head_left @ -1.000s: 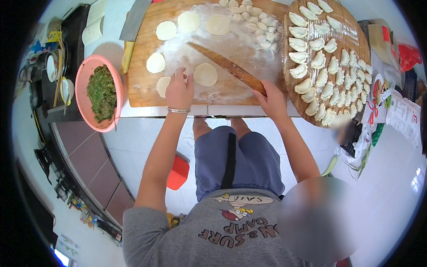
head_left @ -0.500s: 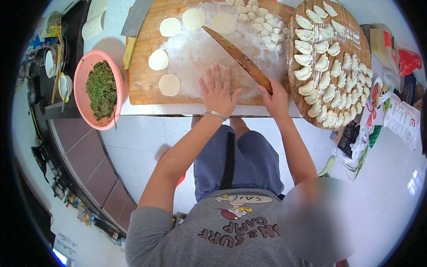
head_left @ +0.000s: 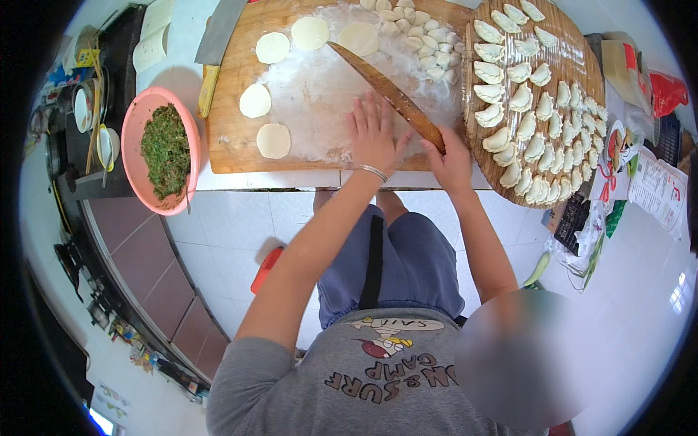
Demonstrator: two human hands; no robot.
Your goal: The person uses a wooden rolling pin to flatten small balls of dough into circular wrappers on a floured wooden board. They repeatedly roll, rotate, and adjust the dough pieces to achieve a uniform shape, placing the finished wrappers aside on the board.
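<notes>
Pale floor tiles (head_left: pixel 218 254) spread below, with a red object (head_left: pixel 266 269) partly hidden behind the left forearm. Closest to the view are a grey printed shirt (head_left: pixel 291 392) and blue shorts (head_left: pixel 418 269); past them runs the white tabletop (head_left: pixel 254 182), carrying a wooden board (head_left: pixel 229 145) dusted with flour.

Near the board's front edge, the left hand (head_left: pixel 376 134) is open and laid palm down on the floured wood, fingers spread, a bracelet (head_left: pixel 374 171) around its wrist. Whatever lies beneath that palm is hidden. Just to its right, the right hand (head_left: pixel 449 156) is closed around the near end of a tapered brown rolling pin (head_left: pixel 385 92). The pin slants across the board, from the right hand up to the left, its far tip close to two dough wrappers (head_left: pixel 273 141). Five of these pale discs show in an arc along the board's left and far parts.

Left of the board sits a pink bowl (head_left: pixel 131 127) of chopped green filling (head_left: pixel 169 152), a spoon or similar handle showing at its near rim. To the right, a round wooden board (head_left: pixel 474 138) bears many folded dumplings (head_left: pixel 520 97).

Farther off, small floured dough pieces (head_left: pixel 429 61) cluster toward the far right of the board, and a cleaver (head_left: pixel 220 33) with a yellow handle lies at the far left.
</notes>
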